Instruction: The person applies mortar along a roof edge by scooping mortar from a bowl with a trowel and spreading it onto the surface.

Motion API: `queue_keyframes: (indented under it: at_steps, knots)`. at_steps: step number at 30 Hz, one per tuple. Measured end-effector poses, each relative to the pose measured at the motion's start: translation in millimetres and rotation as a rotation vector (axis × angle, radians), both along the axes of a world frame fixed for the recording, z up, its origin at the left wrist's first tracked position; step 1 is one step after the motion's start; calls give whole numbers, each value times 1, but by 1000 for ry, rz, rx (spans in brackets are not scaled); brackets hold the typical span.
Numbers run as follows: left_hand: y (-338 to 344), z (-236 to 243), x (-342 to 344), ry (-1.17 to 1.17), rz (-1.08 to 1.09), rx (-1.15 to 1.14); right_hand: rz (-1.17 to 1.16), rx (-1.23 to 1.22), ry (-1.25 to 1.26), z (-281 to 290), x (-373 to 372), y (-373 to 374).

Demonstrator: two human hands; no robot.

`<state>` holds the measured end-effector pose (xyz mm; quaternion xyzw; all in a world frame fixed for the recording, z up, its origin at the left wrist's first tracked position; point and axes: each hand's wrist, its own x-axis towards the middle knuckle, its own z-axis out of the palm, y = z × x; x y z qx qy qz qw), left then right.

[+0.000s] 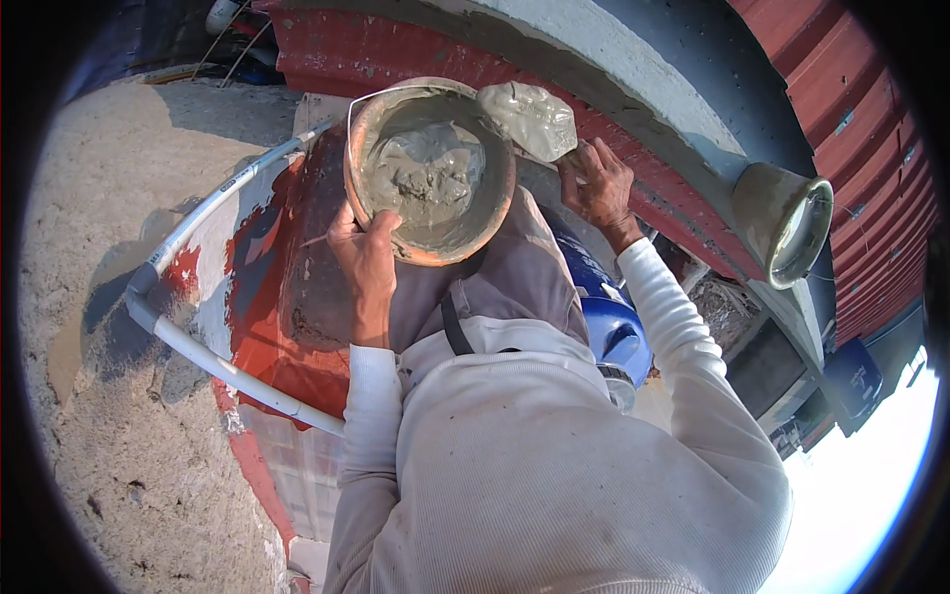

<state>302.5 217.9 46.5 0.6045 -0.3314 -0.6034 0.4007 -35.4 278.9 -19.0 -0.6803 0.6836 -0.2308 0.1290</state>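
My left hand point(361, 252) grips the lower-left rim of a round orange bucket point(485, 218), which holds wet grey mortar point(426, 168) and has a thin wire handle. To its right, my right hand point(599, 188) holds a trowel point(524, 119) by the handle. The blade is raised beside the bucket's upper-right rim and is thickly covered with grey mortar; whether it touches the rim I cannot tell. My legs and white-sleeved forearms show below.
A bent white pipe point(218, 366) runs along the left beside a rough concrete wall point(99, 297). A grey concrete ledge point(673, 119) bears a mortar-stained pail point(762, 223) at right, beside red corrugated sheeting point(861, 148). A blue plastic drum point(614, 327) lies by my right leg.
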Motion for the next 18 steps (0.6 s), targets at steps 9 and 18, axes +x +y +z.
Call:
queue_keyframes:
  at_steps: [9,18]
  knots:
    - [6,10,2,-60,28,25,-267,239,-107,-7,-63,-22]
    - [15,17,10,-61,89,40,-274,289,-104,-42,-75,3]
